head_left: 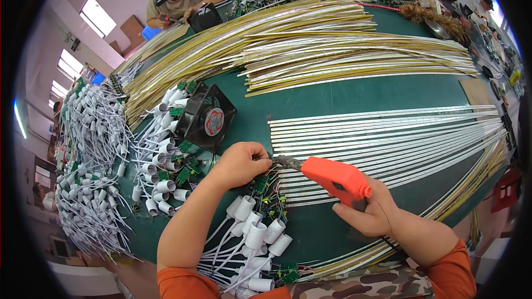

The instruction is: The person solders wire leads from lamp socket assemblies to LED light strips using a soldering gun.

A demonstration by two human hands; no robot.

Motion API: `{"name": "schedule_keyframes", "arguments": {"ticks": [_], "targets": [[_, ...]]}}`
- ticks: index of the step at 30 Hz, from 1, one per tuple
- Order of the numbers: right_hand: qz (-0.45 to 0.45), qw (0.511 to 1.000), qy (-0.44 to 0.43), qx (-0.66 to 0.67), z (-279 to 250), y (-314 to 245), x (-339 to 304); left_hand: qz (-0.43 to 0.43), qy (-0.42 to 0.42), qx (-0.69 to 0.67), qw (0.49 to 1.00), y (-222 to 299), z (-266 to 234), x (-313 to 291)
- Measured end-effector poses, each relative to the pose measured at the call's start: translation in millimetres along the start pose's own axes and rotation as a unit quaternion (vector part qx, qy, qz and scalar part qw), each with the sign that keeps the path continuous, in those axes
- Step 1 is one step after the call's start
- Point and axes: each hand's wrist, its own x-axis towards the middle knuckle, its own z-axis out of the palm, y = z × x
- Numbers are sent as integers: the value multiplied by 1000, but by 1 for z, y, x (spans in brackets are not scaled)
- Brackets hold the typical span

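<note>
Right hand [370, 210] grips an orange plastic soldering gun [332, 177], tip pointing at the small green circuit board [261, 184] pinched under the left hand [239, 161], white flat strips [382, 138] just beyond.

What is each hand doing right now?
Left hand: closed, pinching a small green circuit board.
Right hand: closed around the orange soldering gun.
</note>
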Motion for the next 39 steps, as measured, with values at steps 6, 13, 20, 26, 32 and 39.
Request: {"name": "schedule_keyframes", "arguments": {"ticks": [6, 13, 20, 26, 32, 39], "targets": [[-6, 1000, -4, 0, -1, 3, 0, 1, -2, -10, 1000, 3, -1, -2], [-5, 1000, 2, -17, 0, 2, 0, -12, 2, 0, 1000, 4, 1, 0], [1, 1000, -11, -12, -3, -2, -1, -15, 9, 9, 1000, 5, 0, -2], [38, 999, 14, 13, -10, -4, -6, -20, -2, 14, 1000, 9, -1, -3], [38, 999, 14, 15, -8, -5, -6, -4, 3, 13, 1000, 8, 0, -2], [0, 1000, 8, 6, -1, -1, -3, -38, -4, 5, 999, 12, 0, -2]]}}
